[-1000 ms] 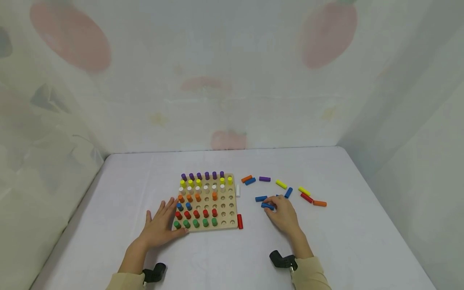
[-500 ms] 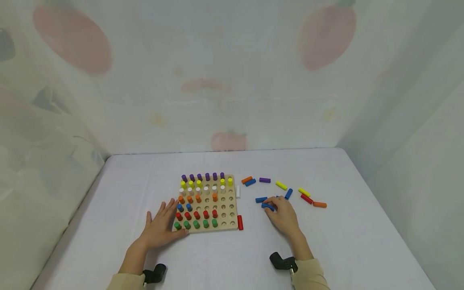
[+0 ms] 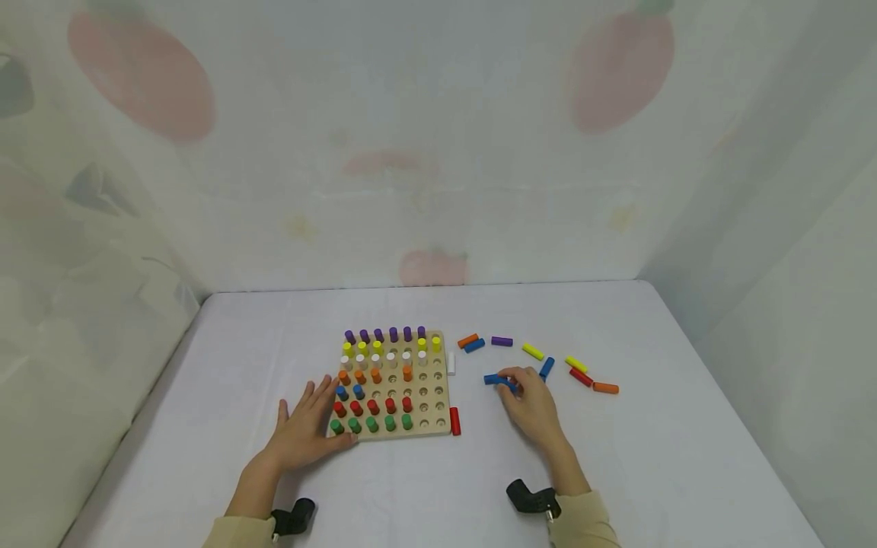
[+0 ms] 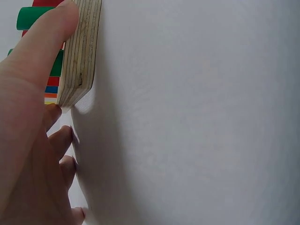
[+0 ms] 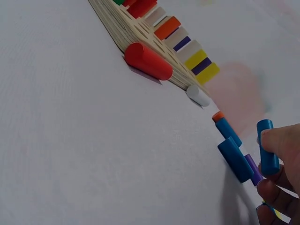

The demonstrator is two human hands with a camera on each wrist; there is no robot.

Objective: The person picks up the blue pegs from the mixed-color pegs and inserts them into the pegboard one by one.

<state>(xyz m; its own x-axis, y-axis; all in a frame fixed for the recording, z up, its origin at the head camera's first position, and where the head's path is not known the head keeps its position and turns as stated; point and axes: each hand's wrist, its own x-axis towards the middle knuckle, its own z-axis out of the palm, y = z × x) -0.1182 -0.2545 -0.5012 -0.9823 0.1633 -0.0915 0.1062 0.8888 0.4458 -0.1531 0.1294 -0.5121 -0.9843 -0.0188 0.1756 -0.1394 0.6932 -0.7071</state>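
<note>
A wooden pegboard point(image 3: 439, 391) lies left of centre in the head view, with rows of upright coloured pegs and several bare holes toward its right side. My left hand point(image 3: 299, 435) rests at its near left corner, fingers spread along the left side. In the left wrist view, the thumb point(image 4: 51, 35) presses on the front edge beside the green pegs. My right hand point(image 3: 537, 409) pinches a blue peg point(image 5: 268, 147) between thumb and fingers, partly covering it. Close by, another blue peg point(image 5: 235, 160) lies on the table, its end point(image 3: 490, 379) showing beside my fingertips.
Loose pegs lie right of the board: a red peg point(image 3: 455, 421) and a white peg point(image 3: 451, 364) along its edge, a purple peg point(image 3: 502, 342) farther back, and an orange peg point(image 3: 606, 388) at far right. Light fabric walls surround the white table point(image 3: 411, 495).
The blue peg in my right hand has shifted slightly away from me and appears lifted a little, now overlapping the blue peg behind it. My left hand stays on the board.
</note>
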